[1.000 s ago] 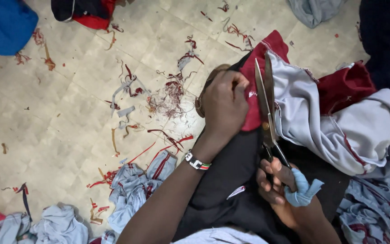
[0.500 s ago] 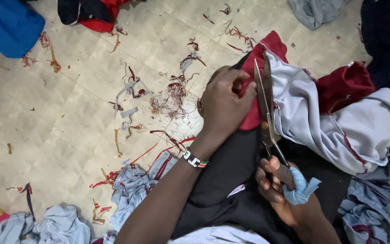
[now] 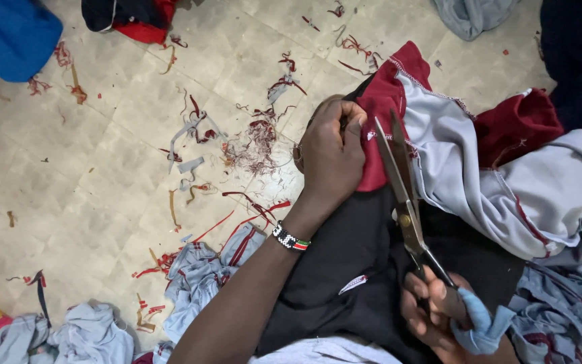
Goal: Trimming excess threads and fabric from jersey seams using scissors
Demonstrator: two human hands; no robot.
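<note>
Head view. The left hand [image 3: 331, 152] is curled shut, its grip pinching the red edge of a red-and-grey garment [image 3: 479, 162] against the black cloth [image 3: 351, 269] spread over the person's lap. A beaded bracelet [image 3: 289, 238] circles the left wrist. The right hand [image 3: 432, 310], low at the bottom edge of the frame, has its fingers closed through the handles of a pair of scissors [image 3: 405, 202]; a strip of light blue fabric [image 3: 483, 323] is wrapped around the handles. The scissor blades stand slightly apart and point away from the person, their tips just beside the left hand's knuckles, lying along the seam where the red panel meets the grey one. The garment is bunched to the right of the blades, partly on the lap and partly over a heap of grey-blue clothing [image 3: 567, 303]. The tiled floor [image 3: 102, 168] to the left is strewn with red and grey thread and fabric trimmings [image 3: 254, 145]. More grey-blue cloth pieces [image 3: 200, 269] lie on the floor near the left forearm. A blue bundle [image 3: 11, 37] sits in the upper left corner, well apart from both hands.
</note>
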